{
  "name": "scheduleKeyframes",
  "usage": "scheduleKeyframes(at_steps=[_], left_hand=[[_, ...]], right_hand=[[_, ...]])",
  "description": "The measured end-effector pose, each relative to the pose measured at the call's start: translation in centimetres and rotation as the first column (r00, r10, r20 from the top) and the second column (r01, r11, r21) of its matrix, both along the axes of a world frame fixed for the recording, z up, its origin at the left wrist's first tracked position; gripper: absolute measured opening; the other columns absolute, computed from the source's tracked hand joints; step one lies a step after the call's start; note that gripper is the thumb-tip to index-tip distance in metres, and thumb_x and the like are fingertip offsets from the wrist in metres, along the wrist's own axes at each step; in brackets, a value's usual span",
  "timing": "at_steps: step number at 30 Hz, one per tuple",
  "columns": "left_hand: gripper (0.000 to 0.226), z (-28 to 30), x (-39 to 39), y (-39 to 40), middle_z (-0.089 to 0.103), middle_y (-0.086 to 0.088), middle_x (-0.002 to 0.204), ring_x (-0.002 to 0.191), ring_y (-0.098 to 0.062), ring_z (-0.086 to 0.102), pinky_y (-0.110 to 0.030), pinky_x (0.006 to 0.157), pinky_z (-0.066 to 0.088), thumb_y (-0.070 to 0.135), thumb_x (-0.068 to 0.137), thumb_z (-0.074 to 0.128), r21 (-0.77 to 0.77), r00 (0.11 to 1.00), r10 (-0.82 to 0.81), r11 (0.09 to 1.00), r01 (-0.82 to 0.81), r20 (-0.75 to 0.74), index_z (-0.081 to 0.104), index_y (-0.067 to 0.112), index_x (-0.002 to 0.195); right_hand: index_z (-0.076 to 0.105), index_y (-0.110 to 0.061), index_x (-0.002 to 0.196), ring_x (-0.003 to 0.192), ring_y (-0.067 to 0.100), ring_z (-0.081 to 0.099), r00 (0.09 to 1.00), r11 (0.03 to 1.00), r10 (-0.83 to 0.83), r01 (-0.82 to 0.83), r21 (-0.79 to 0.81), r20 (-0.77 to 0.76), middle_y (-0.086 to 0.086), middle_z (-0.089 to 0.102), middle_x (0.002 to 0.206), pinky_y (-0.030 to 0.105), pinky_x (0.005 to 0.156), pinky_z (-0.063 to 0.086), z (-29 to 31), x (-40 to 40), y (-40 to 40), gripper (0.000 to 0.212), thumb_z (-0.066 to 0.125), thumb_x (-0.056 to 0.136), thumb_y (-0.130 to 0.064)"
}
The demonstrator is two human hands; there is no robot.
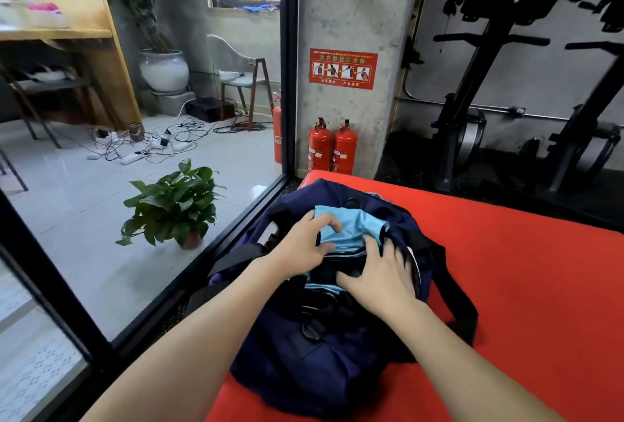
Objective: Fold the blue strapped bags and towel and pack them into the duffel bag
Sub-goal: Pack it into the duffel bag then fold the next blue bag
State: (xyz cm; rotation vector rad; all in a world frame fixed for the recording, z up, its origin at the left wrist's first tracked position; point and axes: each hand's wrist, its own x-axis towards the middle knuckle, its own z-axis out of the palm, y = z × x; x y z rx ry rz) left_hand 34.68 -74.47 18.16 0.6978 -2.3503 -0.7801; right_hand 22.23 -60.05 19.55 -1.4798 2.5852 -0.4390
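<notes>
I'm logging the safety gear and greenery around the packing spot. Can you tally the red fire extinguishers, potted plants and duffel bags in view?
Red fire extinguishers: 3, two by the pillar, one behind the glass frame, partly hidden
Potted plants: 2, a small one on the floor, a tall one in a white pot
Duffel bags: 1, navy
Total: 6

A red padded mat [526, 253] — on it sits the navy duffel bag [324, 364], unzipped
</notes>
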Motion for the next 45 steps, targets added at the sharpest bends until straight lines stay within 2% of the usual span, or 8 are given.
scheduleKeyframes(at_steps=[9,14,19,26,30,34,39,45], left_hand=[[0.042,-0.4,0.7,-0.2,0.046,-0.003,0.141,0.132,-0.017,0.044,-0.025,0.115,0.028,0.019,0.099,0.060,-0.056,0.986,-0.026,0.998,0.036,0.166,0.054,0.031,0.138],[0.048,-0.2,0.6,-0.2,0.038,-0.015,0.150,0.142,-0.030,0.036,-0.022,0.114,0.023,0.008,0.099,0.054,-0.097,0.966,-0.061,0.991,0.088,0.250,0.050,0.015,0.146],[0.056,-0.2,0.2,-0.2,0.042,-0.009,0.150,0.141,-0.025,0.038,-0.017,0.112,0.021,-0.004,0.092,0.053,-0.095,0.978,-0.052,0.993,0.073,0.202,0.052,0.017,0.144],[0.059,-0.2,0.1,-1.2,0.040,-0.005,0.151,0.138,-0.025,0.034,-0.038,0.118,0.028,0.005,0.094,0.055,-0.079,0.960,-0.054,0.994,0.079,0.273,0.045,0.025,0.149],[0.056,0.0,-0.2,-1.6,0.050,-0.003,0.140,0.115,-0.021,0.030,-0.030,0.112,0.024,0.014,0.095,0.059,-0.203,0.956,-0.006,0.977,0.069,0.295,0.047,0.026,0.149],[0.054,0.1,-0.7,-1.2,0.042,-0.001,0.152,0.131,-0.027,0.038,-0.047,0.114,0.029,0.019,0.097,0.057,-0.176,0.935,0.009,0.983,0.058,0.355,0.044,0.030,0.149],[0.054,0.6,-0.7,-1.0,0.041,0.001,0.154,0.139,-0.024,0.039,-0.043,0.114,0.028,0.022,0.097,0.053,-0.209,0.909,0.044,0.977,0.047,0.414,0.043,0.033,0.149],[0.065,1.1,-0.6,-0.9,0.046,-0.001,0.150,0.131,-0.026,0.043,-0.030,0.104,0.025,0.009,0.088,0.054,-0.161,0.944,0.052,0.987,0.001,0.326,0.045,0.029,0.149]], right_hand=[[-0.008,-0.031,0.158,0.139,0.021,0.035,0.988,0.964,0.077,-0.108,-0.245,-0.131,0.006,0.041,0.149,0.041,0.120,0.023,1.5,-0.2,0.4,0.130,0.065,0.060,-0.076],[0.003,-0.040,0.156,0.145,0.014,0.030,0.965,0.885,0.218,-0.135,-0.445,0.142,-0.007,0.029,0.160,0.035,0.117,0.030,3.5,-1.0,0.5,0.138,0.084,0.050,-0.072],[0.035,-0.028,0.141,0.133,0.015,0.042,0.963,0.893,0.225,-0.143,-0.427,0.148,-0.007,0.043,0.143,0.031,0.101,0.038,3.3,-1.4,-0.5,0.095,0.060,0.070,-0.084],[0.027,-0.015,0.157,0.154,0.015,0.007,0.952,0.956,0.271,-0.284,-0.080,-0.142,0.002,0.019,0.166,0.034,0.123,0.004,2.5,-2.7,-4.1,0.110,0.026,0.078,-0.091],[0.045,-0.015,0.145,0.139,0.022,0.042,0.968,0.987,0.160,-0.159,0.020,-0.196,0.006,0.048,0.150,0.035,0.114,0.030,2.7,-3.5,-4.4,0.118,0.028,0.066,-0.101],[0.069,-0.026,0.111,0.106,0.023,0.063,0.995,0.987,0.069,-0.058,0.152,-0.071,-0.001,0.070,0.115,0.038,0.087,0.050,3.0,-3.4,-4.6,0.112,0.021,0.052,-0.109],[0.047,-0.027,0.140,0.126,0.024,0.054,0.966,0.984,0.101,-0.132,0.119,0.239,-0.002,0.056,0.141,0.040,0.101,0.045,2.4,-3.8,-5.6,0.127,0.046,0.042,-0.108],[0.041,-0.022,0.135,0.126,0.020,0.050,0.981,0.963,0.195,-0.186,-0.195,0.026,-0.001,0.051,0.140,0.033,0.091,0.043,3.9,-3.0,-5.2,0.118,0.070,0.044,-0.092]])
